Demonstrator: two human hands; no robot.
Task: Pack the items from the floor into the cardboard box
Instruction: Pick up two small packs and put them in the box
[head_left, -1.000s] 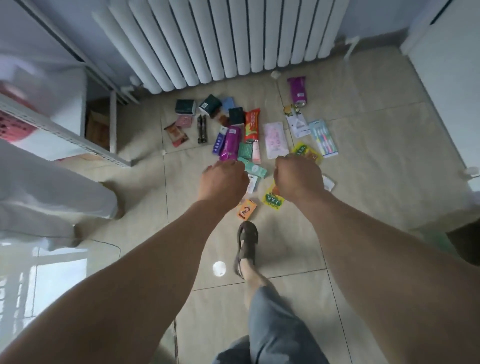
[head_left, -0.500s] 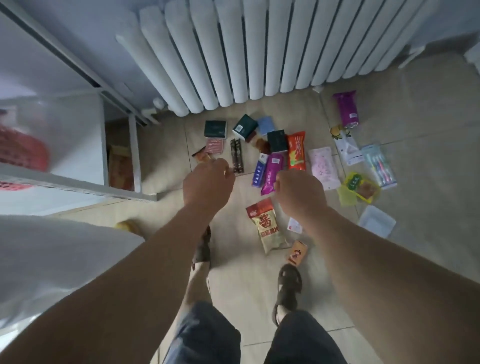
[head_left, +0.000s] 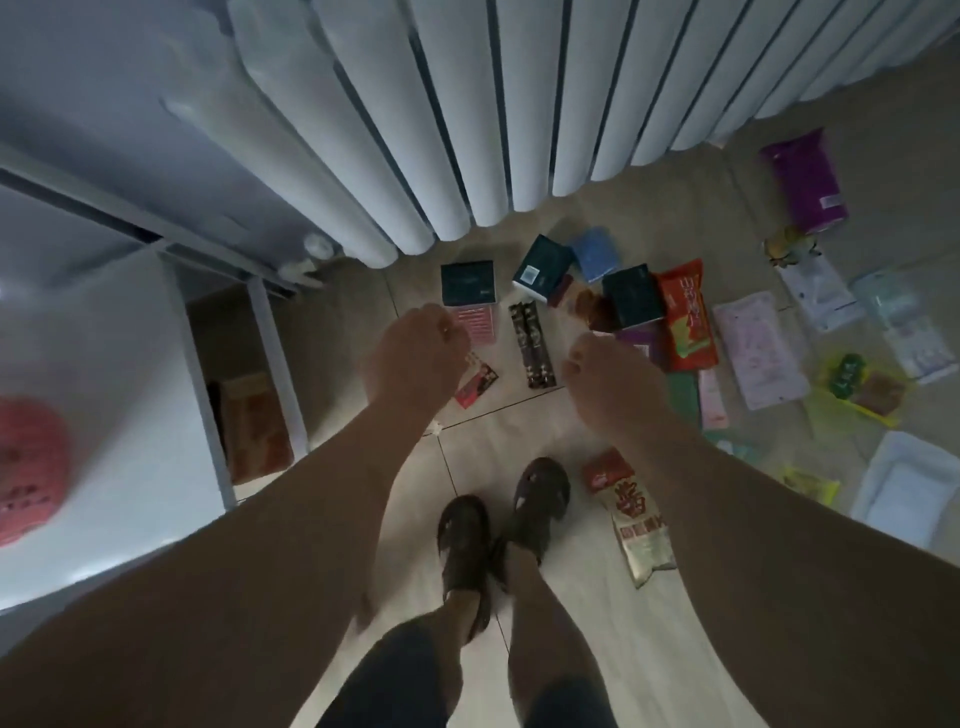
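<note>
Brown sandals (head_left: 498, 525) plant themselves side by side on the pale tiles, and straight away there's a hazard: the red-and-cream snack bag (head_left: 631, 525) lies just beside the right foot, so one careless step could crush it or send the person skidding.

Up from there, both arms stretch forward. The left hand (head_left: 413, 353) is balled up, fingers curled under, and from this angle it seems to hold nothing, though the blur leaves a little doubt. The right hand (head_left: 610, 384) is curled the same way, nothing visible in it. Neither is gripping an item yet.

Beneath the left hand sits a small red-and-black packet (head_left: 478, 387), with a dark stick sachet (head_left: 532, 345) between the two fists. Both are thin and flat on smooth tile, and I'd judge they'll be fiddly to pinch, likely to slide away instead of lifting.

Further out the spread thickens: the orange snack pack (head_left: 685, 312), dark green boxes (head_left: 634, 296) overlapping neighbours, a purple pouch (head_left: 802, 182) off right. Grab one from that cluster and another may drag along or flip.

At the back stands the white radiator (head_left: 467, 104). A cardboard box (head_left: 249, 421) shows under the white shelf unit (head_left: 104, 389) at left, tucked between its legs, if that's the target. It's awkward to reach, so items could well drop short.
</note>
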